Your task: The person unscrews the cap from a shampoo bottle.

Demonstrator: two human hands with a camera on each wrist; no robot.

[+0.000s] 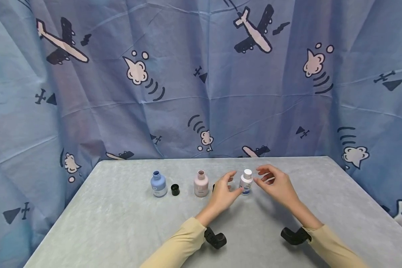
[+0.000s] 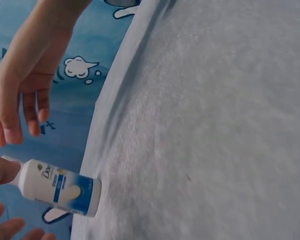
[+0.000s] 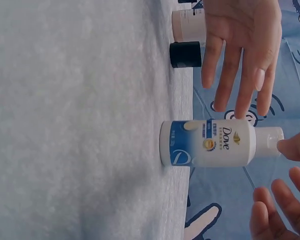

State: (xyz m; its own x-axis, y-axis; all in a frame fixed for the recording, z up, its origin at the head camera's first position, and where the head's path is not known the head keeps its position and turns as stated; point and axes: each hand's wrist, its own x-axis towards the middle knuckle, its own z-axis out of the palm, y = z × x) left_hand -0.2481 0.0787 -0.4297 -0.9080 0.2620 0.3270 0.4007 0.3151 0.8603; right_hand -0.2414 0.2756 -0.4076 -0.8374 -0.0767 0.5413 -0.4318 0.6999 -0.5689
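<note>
A small white Dove bottle (image 1: 246, 182) with a blue lower label and a white cap (image 1: 247, 172) stands upright between my two hands. My left hand (image 1: 221, 194) is to its left, fingers spread and gently bent; its thumb overlaps the bottle's lower edge in the head view. On the other side my right hand (image 1: 277, 187) has its fingertips beside the bottle's upper part. In the right wrist view the right thumb (image 3: 296, 146) overlaps the cap; whether it touches, I cannot tell. Neither hand grips the bottle.
Left of the hands stand an uncapped pink bottle (image 1: 201, 184) and an uncapped blue bottle (image 1: 159, 185). A black cap (image 1: 175, 189) lies between them. Another black cap (image 3: 186, 54) is mostly hidden behind my left hand. A blue curtain (image 1: 174, 74) hangs behind the cloth-covered table (image 1: 114, 223).
</note>
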